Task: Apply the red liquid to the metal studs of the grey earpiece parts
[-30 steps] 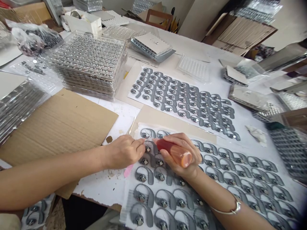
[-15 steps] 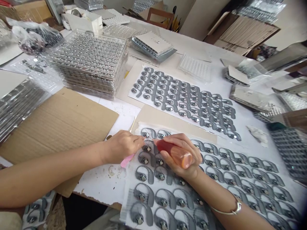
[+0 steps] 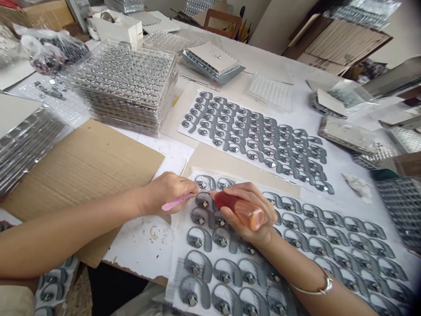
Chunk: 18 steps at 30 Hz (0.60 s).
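My left hand [image 3: 169, 191] is closed on a small pink plastic stick [image 3: 176, 202] with a flat, widened end. Its fingertips are at the upper left of a white sheet [image 3: 179, 263] covered with rows of grey hook-shaped pieces [image 3: 196, 239], each with a round metal part. My right hand [image 3: 251, 215] wraps around a translucent red-orange bottle [image 3: 239, 210]. The bottle's narrow end points left, close to my left fingertips, above the top rows. What the tips touch is too small to make out.
Behind lies a second sheet of grey hook pieces [image 3: 250, 131]. Stacked clear trays of metal parts [image 3: 121, 83] stand at the back left. Flat brown cardboard [image 3: 82, 171] lies under my left forearm. Several packs, such as a wrapped one [image 3: 347, 134], line the right side.
The pink stick has swung upward in my left hand, its wide end now higher and further left. My right hand and the bottle have stayed almost in place.
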Available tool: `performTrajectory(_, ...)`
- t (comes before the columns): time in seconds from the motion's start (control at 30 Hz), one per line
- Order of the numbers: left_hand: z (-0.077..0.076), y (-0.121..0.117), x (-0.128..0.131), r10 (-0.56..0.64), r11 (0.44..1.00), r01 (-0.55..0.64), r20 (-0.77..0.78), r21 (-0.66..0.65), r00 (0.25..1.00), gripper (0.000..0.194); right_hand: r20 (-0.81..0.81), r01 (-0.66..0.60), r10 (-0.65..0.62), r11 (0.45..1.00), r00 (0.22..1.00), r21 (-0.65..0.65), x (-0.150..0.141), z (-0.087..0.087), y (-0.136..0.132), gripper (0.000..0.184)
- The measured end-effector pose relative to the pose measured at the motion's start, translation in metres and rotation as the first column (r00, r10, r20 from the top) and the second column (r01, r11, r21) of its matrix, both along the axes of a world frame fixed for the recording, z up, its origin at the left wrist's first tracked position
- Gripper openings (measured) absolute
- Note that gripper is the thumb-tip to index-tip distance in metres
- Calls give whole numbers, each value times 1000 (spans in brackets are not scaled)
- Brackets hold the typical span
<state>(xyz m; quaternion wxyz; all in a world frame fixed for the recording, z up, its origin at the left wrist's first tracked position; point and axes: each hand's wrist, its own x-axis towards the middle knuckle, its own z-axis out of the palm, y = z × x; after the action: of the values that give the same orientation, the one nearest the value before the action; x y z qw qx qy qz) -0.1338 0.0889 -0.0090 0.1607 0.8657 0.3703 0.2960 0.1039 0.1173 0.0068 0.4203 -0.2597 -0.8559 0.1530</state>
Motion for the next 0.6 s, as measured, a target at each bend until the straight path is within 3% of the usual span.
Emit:
performTrajectory(0.23,6,2,-2,20,994,-3,161,-106,987,18,5,-16,16,1000,1000,15,-4,4,0,21)
performTrajectory(0.6,2,3,-3,41,987,-14,168,-157,985,17,-6,-24,24,1000,1000,8,-4,0,1,24)
